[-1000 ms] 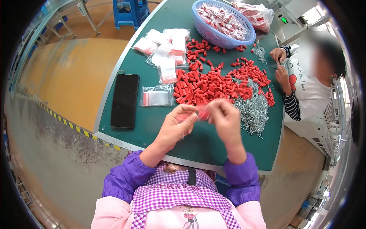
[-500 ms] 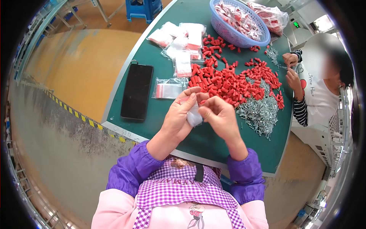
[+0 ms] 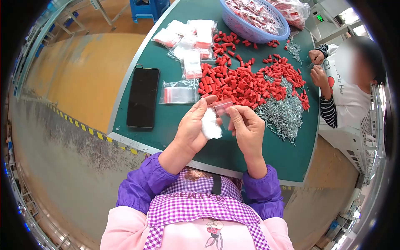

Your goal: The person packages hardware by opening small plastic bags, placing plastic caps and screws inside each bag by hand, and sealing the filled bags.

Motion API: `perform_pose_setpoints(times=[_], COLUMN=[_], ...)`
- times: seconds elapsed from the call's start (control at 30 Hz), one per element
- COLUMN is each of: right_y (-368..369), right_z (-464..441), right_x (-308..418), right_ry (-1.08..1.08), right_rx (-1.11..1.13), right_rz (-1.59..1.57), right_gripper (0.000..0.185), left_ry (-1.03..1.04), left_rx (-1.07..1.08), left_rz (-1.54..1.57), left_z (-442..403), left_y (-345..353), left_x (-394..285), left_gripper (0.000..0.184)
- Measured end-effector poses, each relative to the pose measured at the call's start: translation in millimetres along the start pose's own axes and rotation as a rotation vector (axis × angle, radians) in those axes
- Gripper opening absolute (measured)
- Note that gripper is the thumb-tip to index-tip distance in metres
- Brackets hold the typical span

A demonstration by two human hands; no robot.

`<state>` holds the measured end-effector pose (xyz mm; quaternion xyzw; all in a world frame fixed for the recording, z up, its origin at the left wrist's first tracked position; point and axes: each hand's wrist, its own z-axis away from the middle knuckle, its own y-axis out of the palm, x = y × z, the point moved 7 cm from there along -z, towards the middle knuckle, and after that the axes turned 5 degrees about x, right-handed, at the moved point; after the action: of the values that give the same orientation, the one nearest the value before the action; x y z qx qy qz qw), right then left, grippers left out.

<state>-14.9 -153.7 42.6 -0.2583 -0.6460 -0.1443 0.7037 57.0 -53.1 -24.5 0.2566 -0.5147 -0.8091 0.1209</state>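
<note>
My left hand [image 3: 192, 128] is closed on a small stack of clear plastic bags [image 3: 211, 124], whose lower part hangs below my fingers. Pinched in my right hand [image 3: 247, 130] is a single clear zip bag [image 3: 223, 111] with a red strip along its top, held just right of the stack. Beyond both hands lies a heap of red plastic tubes [image 3: 237, 85]. A pile of small silver screws [image 3: 283, 118] is to the right of that heap. One flat bag pack [image 3: 180, 94] rests left of the red tubes.
A black phone [image 3: 143, 98] lies at the table's left. More bag packs [image 3: 191, 64] sit behind it to the right. A blue basket [image 3: 254, 33] of filled packets and a plastic bag of red items [image 3: 292, 12] stand at the back. A co-worker [image 3: 346, 91] handles something small at right.
The bag stack has come into view in my left hand, and a single bag now shows apart from it in my right hand. The camera view has shifted slightly.
</note>
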Motion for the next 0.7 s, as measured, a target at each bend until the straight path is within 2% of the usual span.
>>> perform_pose_setpoints(times=[0.1, 0.3, 0.33, 0.57, 0.63, 0.7], right_y=[-2, 0, 2, -5, -11, -37], right_z=[5, 19, 24, 43, 45, 42], right_x=[-6, -19, -23, -37, -39, -39], right_ry=[0.048, 0.085, 0.079, 0.094, 0.102, 0.096], right_rx=[0.003, 0.019, 0.018, 0.078, 0.110, -0.008], right_rz=[-0.030, -0.043, -0.096, -0.126, -0.120, 0.053], right_gripper=[0.014, 0.014, 0.015, 0.015, 0.015, 0.015], left_ry=[-0.125, -0.140, -0.108, -0.197, -0.136, -0.047], left_rx=[0.276, 0.056, -0.005, -0.031, -0.004, 0.022], left_rz=[0.175, -0.299, -0.360, -0.598, -0.665, -0.724], left_z=[-1, 11, 16, 23, 22, 21], left_y=[6, 7, 12, 5, 0, 3], left_x=[6, 13, 11, 19, 19, 16], left_gripper=[0.043, 0.027, 0.019, 0.014, 0.011, 0.008])
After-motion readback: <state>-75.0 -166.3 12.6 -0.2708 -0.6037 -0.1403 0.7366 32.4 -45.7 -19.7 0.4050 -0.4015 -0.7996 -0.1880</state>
